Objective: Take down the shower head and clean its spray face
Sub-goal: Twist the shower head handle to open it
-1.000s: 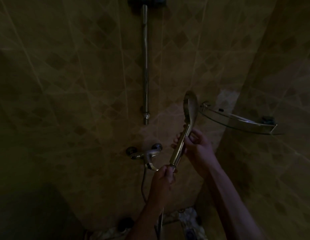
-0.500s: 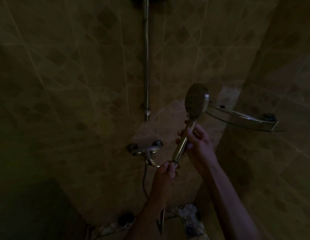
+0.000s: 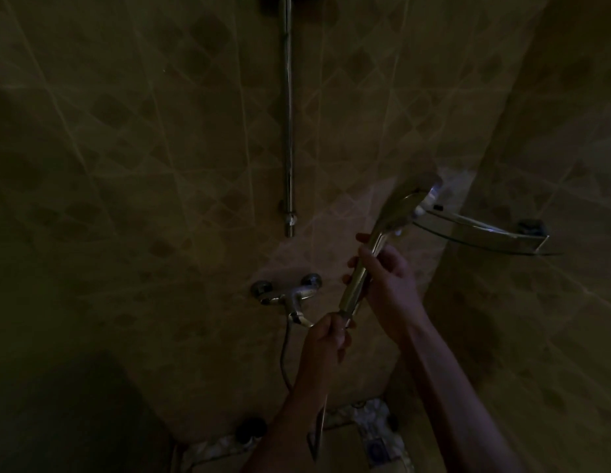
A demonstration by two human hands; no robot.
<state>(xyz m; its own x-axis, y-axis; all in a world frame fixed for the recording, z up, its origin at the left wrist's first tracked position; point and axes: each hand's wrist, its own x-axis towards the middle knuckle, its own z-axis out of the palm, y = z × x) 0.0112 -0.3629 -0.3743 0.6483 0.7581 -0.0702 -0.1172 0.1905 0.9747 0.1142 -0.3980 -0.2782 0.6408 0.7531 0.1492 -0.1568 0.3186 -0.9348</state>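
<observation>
Gripping the bottom end of the shower head (image 3: 396, 216), the left hand (image 3: 326, 339) curls beside the tap (image 3: 290, 295); right of the tap, the right hand (image 3: 387, 285) wraps the handle. Dim tiled wall (image 3: 160, 165), rail (image 3: 289, 114) above the tap, glass shelf (image 3: 484, 230) further right. Chrome, tilted, its round end touching the shelf's edge.

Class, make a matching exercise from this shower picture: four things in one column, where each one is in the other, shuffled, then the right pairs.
Things
1. shower head
2. left hand
3. tap
4. glass shelf

Places
A. on the wall below the rail
B. in the corner on the right
C. gripping the bottom end of the handle
D. held up, off the rail

Pairs: 1-D, 2-C, 3-A, 4-B
</observation>
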